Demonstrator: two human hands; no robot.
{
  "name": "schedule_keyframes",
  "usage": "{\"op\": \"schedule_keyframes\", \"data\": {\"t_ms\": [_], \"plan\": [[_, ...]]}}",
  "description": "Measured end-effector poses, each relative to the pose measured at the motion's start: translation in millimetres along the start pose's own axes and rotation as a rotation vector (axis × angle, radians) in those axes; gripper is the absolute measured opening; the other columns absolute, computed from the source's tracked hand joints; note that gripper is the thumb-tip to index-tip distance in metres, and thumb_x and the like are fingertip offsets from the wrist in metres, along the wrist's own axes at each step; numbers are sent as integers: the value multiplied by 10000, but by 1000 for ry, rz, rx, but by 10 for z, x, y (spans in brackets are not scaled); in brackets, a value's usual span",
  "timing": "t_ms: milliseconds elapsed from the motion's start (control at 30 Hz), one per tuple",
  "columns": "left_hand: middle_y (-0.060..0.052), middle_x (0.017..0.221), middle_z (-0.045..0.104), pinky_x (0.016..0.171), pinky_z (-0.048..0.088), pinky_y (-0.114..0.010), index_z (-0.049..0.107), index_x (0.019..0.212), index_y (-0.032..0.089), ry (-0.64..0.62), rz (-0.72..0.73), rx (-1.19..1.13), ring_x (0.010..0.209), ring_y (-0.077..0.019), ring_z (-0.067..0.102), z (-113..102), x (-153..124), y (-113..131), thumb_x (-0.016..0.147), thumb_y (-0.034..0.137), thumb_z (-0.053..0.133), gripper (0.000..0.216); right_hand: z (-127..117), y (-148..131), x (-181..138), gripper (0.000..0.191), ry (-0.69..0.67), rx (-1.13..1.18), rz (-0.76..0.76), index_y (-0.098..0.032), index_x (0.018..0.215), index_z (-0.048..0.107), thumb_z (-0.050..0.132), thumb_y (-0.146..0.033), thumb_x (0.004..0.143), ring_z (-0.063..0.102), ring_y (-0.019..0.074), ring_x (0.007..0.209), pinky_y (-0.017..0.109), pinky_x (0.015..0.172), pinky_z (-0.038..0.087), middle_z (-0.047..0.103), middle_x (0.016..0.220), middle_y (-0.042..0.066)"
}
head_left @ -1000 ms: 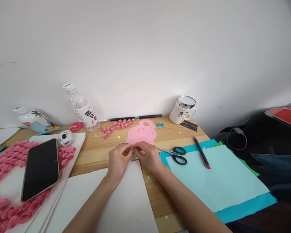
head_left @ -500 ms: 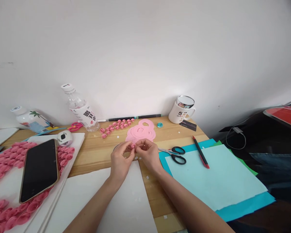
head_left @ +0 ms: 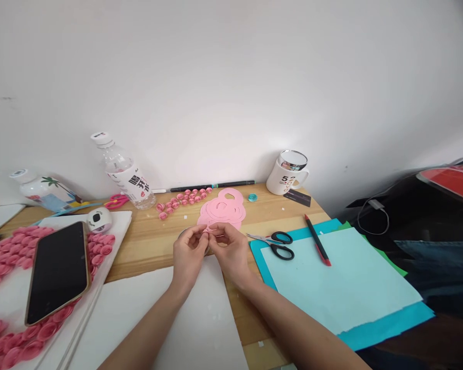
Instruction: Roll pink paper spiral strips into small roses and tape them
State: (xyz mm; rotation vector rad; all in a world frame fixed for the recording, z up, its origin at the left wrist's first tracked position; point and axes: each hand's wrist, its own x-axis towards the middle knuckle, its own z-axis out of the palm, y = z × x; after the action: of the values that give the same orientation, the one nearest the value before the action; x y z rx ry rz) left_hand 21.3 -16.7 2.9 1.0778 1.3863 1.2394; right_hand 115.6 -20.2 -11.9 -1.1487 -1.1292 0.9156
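Observation:
My left hand [head_left: 190, 253] and my right hand [head_left: 229, 250] meet above the table, thumbs and fingertips pinched together on a small pink paper rose [head_left: 206, 230]. Fingers cover most of it. Just beyond them lies a pile of pink paper spirals [head_left: 221, 208]. Several finished pink paper roses [head_left: 185, 197] rest behind to the left, and one teal paper rose [head_left: 252, 197] sits to the right of the pile. Scissors [head_left: 277, 244] with black handles lie beside my right hand, blades pointing left.
A white board [head_left: 170, 318] lies under my forearms. On the left, a phone [head_left: 58, 272] rests on a board covered with pink roses [head_left: 34, 347]. A bottle [head_left: 129, 174] and a mug [head_left: 287, 173] stand near the wall. Blue paper sheets [head_left: 347, 277] hold a pen [head_left: 317, 240] on the right.
My hands have drawn closer together around the pink rose, which is now more hidden. The view has shifted slightly; the things on the table stay in place.

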Motion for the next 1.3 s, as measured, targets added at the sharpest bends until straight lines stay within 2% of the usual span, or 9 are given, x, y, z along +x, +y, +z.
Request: {"op": "schedule_keyframes", "data": {"t_ms": [167,267,500,633,833,1067,1300], "plan": [[-74,870,680,764,495,-294,633,891,131,-29,-31,-33,828,-184,631,18,-3,5,643,296,667,300,-10,32,51,175,44,152,191,-160,822,585,607,-209,656,605,131,593,259,596,508,629,638,-1],[-73,865,680,764,495,-295,633,880,133,-65,-15,-38,828,-185,629,21,2,-4,654,308,660,287,-11,27,68,193,46,180,228,-151,826,587,619,-215,647,601,127,587,255,594,501,632,637,-1],[-67,829,678,696,511,-286,632,842,137,-37,39,20,783,-186,633,4,-3,-9,683,293,620,223,22,-13,10,155,9,157,161,-163,808,604,614,-231,669,614,133,629,254,611,512,645,675,13],[-57,818,679,652,516,-262,634,830,145,2,76,50,747,-169,634,1,-2,-9,682,280,626,200,30,-19,17,162,33,174,208,-159,786,595,630,-239,650,605,131,602,245,578,506,643,663,15],[-50,822,674,723,511,-283,675,780,159,52,186,122,773,-168,625,-7,4,-20,661,256,648,156,20,-28,60,75,43,167,229,-149,664,596,613,-217,638,588,128,591,244,594,492,632,632,14],[-44,823,663,728,508,-289,682,752,161,54,237,161,759,-161,616,-40,26,-35,649,212,639,123,16,11,63,67,6,136,200,-146,681,614,598,-203,649,601,137,620,258,625,493,648,666,24],[-43,816,654,700,507,-290,675,752,182,25,347,213,763,-169,609,-55,57,-95,666,210,617,107,-8,40,70,74,-41,36,156,-155,685,612,587,-225,674,611,149,616,265,615,504,656,661,31]]}}
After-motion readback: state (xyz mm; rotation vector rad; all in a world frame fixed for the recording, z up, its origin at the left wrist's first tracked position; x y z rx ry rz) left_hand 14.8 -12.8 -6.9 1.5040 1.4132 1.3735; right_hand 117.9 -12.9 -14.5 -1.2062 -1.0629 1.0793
